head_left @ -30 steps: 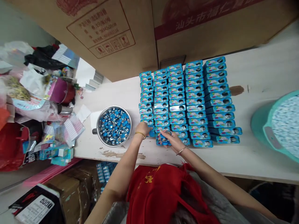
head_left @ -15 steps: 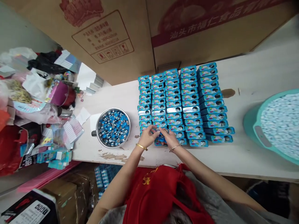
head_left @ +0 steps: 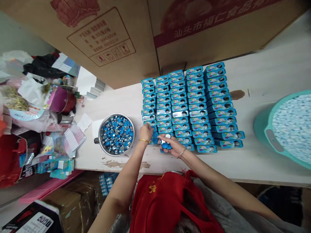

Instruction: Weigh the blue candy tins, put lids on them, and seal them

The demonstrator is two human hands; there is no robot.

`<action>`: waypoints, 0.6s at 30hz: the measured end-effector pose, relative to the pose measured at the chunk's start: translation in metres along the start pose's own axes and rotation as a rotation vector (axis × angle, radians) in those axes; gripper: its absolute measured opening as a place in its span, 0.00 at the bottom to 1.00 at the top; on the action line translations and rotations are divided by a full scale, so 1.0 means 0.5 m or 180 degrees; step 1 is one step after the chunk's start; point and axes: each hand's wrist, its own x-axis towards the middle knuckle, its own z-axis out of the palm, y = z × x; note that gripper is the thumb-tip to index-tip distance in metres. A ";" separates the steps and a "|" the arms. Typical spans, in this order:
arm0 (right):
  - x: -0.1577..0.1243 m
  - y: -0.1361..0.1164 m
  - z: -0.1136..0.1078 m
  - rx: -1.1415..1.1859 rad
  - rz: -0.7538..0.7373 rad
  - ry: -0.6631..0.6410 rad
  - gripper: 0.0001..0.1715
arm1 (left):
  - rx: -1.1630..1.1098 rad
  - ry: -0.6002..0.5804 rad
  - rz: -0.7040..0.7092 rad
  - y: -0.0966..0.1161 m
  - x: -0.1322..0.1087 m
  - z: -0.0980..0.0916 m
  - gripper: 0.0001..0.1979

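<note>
Several columns of small blue boxes (head_left: pixel 191 106) lie in rows on the white table (head_left: pixel 255 161). My left hand (head_left: pixel 145 132) is closed at the near end of the leftmost column, fingers pinched on the front box there. My right hand (head_left: pixel 171 144) lies palm up just right of it, fingers curled around a few blue caps (head_left: pixel 166 144). A metal pan (head_left: pixel 116 134) full of blue and silver caps stands to the left of my hands.
A teal basin (head_left: pixel 284 129) of pale pieces stands at the right. Large cardboard cartons (head_left: pixel 136 38) wall the table's far side. A heap of bags, papers and packets (head_left: pixel 39 113) crowds the left. More cartons (head_left: pixel 73 197) sit below the table edge.
My left hand went from the left column to meet my right hand, then back to the left column's front box. My right hand turned palm up with caps showing.
</note>
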 end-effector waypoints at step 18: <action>0.016 0.007 0.005 -0.1414 -0.0327 0.0269 0.15 | -0.1199 -0.0899 0.0515 0.029 -0.061 -0.014 0.15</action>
